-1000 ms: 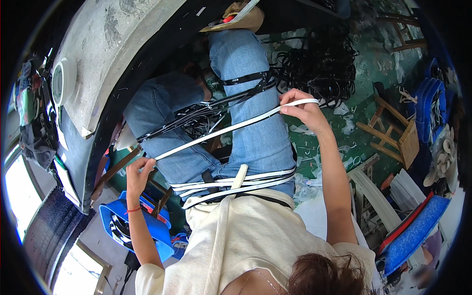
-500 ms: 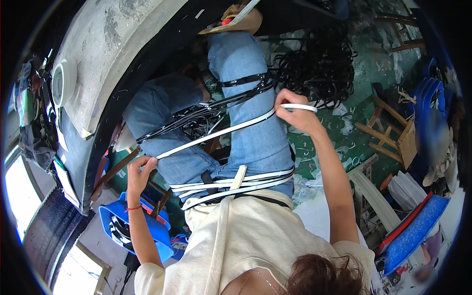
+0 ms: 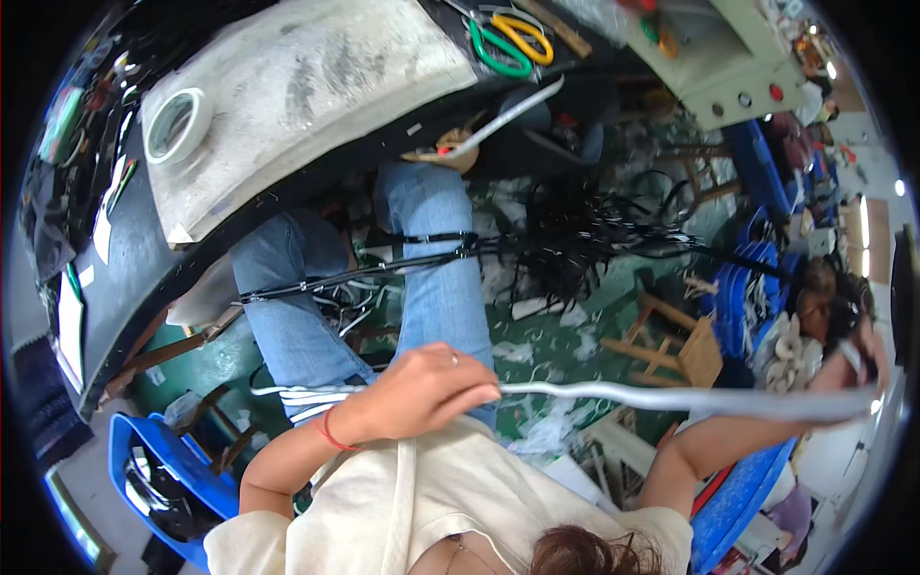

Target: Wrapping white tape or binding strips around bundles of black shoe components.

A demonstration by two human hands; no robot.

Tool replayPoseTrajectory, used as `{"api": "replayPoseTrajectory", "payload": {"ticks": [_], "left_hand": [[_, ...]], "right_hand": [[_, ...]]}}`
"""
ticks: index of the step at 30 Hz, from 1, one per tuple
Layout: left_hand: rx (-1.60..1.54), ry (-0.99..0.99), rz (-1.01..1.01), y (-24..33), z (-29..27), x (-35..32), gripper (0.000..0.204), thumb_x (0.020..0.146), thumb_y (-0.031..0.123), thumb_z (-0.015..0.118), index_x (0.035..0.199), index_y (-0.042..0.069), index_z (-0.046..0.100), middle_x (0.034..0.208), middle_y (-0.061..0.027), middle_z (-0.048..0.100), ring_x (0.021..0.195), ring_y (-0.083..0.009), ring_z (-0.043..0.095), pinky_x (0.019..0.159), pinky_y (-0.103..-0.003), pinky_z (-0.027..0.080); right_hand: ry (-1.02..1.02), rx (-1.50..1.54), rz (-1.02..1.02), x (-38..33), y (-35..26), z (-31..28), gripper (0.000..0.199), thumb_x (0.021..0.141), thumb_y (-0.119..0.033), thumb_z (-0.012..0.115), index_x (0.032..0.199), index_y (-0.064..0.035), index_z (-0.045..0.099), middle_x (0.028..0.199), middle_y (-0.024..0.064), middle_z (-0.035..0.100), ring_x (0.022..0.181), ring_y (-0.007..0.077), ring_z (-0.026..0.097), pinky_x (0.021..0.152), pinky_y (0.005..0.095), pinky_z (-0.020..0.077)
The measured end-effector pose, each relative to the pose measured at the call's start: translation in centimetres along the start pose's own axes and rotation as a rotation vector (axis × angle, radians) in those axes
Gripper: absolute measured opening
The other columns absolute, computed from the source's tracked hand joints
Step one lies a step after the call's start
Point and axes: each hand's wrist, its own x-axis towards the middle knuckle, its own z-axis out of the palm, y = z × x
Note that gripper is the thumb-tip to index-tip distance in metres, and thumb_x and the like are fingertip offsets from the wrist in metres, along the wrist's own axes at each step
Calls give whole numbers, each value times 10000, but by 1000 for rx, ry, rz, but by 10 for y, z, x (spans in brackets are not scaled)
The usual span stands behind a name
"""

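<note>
A long white strip (image 3: 623,391) stretches across in front of me toward the right. My left hand (image 3: 436,388), with a ring and a red string bracelet, is closed on it above my lap. Far out to the right, my blurred right hand (image 3: 856,369) holds the strip's other part. White strips (image 3: 321,395) lie across my upper thighs, partly hidden by my left forearm. Thin black strips (image 3: 326,283) run around my jeans-clad knees and on to the right, beside a tangled heap of black strips (image 3: 575,230).
A worktable ahead carries a grey sheet (image 3: 307,77), a tape roll (image 3: 177,126) and scissors (image 3: 508,45). A blue bin (image 3: 144,479) stands at left, a wooden stool (image 3: 671,340) at right. Scraps litter the green floor; a blue tray (image 3: 743,494) is near my right arm.
My left hand has come from the left knee across to mid-lap. My right hand has swung far right, drawing the white strip out. The view has turned, showing more table and room.
</note>
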Motion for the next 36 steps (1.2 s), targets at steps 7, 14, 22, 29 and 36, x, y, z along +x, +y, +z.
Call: {"api": "replayPoseTrajectory", "payload": {"ticks": [7,14,22,29,36], "left_hand": [[52,7,8,-5,-3,-10,185,888,207,576,842,40,639,737,-109,622,662,-295,590,646,-364,450],[-17,-14,225,4,8,-10,213,894,249,570,873,46,631,742,-108,616,690,-297,585,643,-383,447],[-166,59,-390,-3,-85,-96,160,860,154,614,879,2,657,727,-115,637,630,-218,615,592,-301,474],[463,373,-721,-40,-133,-221,105,785,111,658,793,6,666,728,-114,648,682,-251,622,635,-332,479],[671,522,-670,-55,-85,-155,236,802,114,643,1020,24,629,1000,-155,640,915,-338,605,810,-384,478]], "right_hand": [[305,992,491,-66,17,182,194,876,-183,528,989,-25,534,839,76,555,743,178,575,677,322,504],[-123,155,32,-69,6,158,260,937,-242,463,1011,-9,550,959,143,608,823,212,574,739,337,481],[10,501,202,-42,-137,130,70,795,-43,605,850,-35,562,945,122,602,886,184,552,846,314,425],[-800,693,278,-182,-181,351,112,774,-153,694,828,-64,654,876,49,630,978,229,544,859,355,421],[-610,613,219,-232,-229,384,75,740,-148,707,786,-93,685,747,20,650,790,207,527,740,328,403]]}}
